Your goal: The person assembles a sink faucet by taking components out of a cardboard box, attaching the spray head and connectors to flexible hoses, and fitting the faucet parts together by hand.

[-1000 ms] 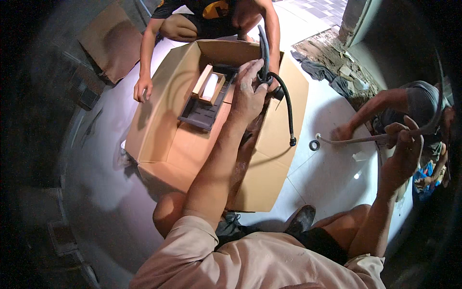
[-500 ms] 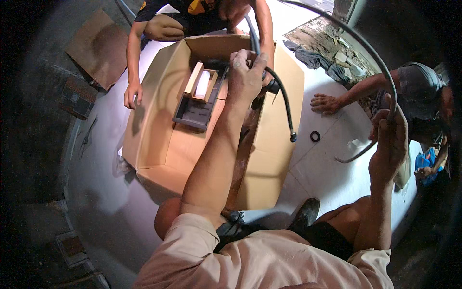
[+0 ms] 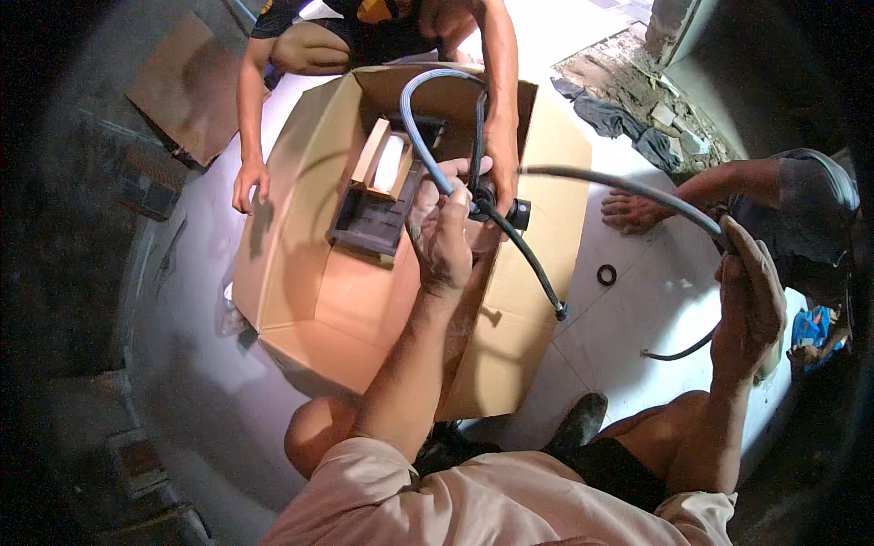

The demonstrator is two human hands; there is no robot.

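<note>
Over the right side of an open cardboard box (image 3: pixel 510 337), my left hand (image 3: pixel 444 241) is closed on a looped blue-grey braided hose (image 3: pixel 411 107). Close to my fingers is a black fitting (image 3: pixel 517 215), which a co-worker's hand (image 3: pixel 499 168) reaches down to from the far side; which of us bears it I cannot tell. From there a thin black hose (image 3: pixel 530 257) hangs down to the right with a connector at its end. My right hand (image 3: pixel 751 296), out to the right, is closed round a separate grey hose (image 3: pixel 637 187). One end of it points toward the box.
Inside the box lie a dark tray (image 3: pixel 364 214) and a small carton (image 3: pixel 366 155) with a white roll-like piece. A black ring (image 3: pixel 606 275) rests on the pale floor. Another person's hand (image 3: pixel 628 211) leans there. Rubble (image 3: pixel 619 77) and dark cloth lie at the back right.
My left hand has come down and nearer, and the blue-grey hose now arches in a loop. The grey hose in my right hand has swung down, its upper end now toward the box.
</note>
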